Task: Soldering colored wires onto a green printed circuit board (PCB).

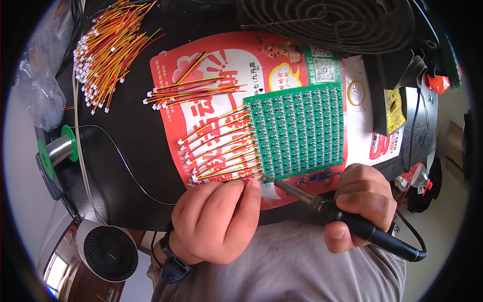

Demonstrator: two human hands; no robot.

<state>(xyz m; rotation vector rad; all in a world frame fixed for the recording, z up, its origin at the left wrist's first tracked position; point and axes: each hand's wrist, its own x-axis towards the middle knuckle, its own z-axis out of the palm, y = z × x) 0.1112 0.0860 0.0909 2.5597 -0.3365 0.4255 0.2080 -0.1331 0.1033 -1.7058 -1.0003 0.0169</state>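
The right hand (363, 201) grips a black-handled soldering iron (322, 204). The left hand (216, 221) pinches thin red-and-yellow wire leads (221, 173) at the near-left edge of the green panelled circuit board (297, 131). These leads look light and floppy, best held close to their ends.

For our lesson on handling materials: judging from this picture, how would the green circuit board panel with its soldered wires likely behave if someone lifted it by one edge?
The green circuit board panel lies flat and thin, so it probably stays stiff and feels light. The red and yellow wires along its left edge look slender and would likely droop and trail, perhaps straining their joints.

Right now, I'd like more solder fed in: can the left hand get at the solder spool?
Probably yes. The left hand sits at the board's lower left corner, and bare black table lies between it and the spool, though it would have to leave the wires.
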